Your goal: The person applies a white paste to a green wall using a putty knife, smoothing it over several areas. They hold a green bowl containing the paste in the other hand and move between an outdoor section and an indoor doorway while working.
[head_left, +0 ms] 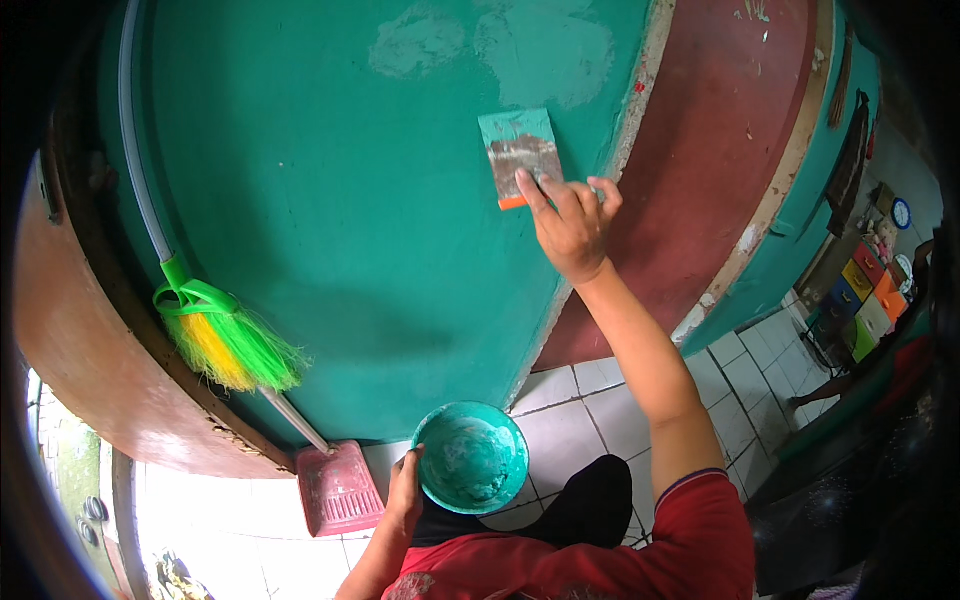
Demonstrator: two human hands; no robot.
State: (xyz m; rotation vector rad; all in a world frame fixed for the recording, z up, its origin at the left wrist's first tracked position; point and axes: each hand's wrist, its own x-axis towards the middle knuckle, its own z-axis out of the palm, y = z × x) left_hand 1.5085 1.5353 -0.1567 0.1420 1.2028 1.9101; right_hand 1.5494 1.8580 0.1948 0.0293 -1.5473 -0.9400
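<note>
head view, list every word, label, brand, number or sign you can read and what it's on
No readable text anywhere.
Scraper and bowl: no lettering to be seen.
Clock, blue-rimmed: dial too small to read.
Drawers, coloured: any marks too small to make out.
Shirt, red: pale pattern, no legible letters.

Free room along wall [330,200] left of scraper [520,130]; broom [230,345] blocks farther left.

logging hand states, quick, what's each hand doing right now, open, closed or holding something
Left hand: closed, holding the green bowl by its left rim.
Right hand: closed, holding the orange-edged putty scraper up at the green wall.
</note>
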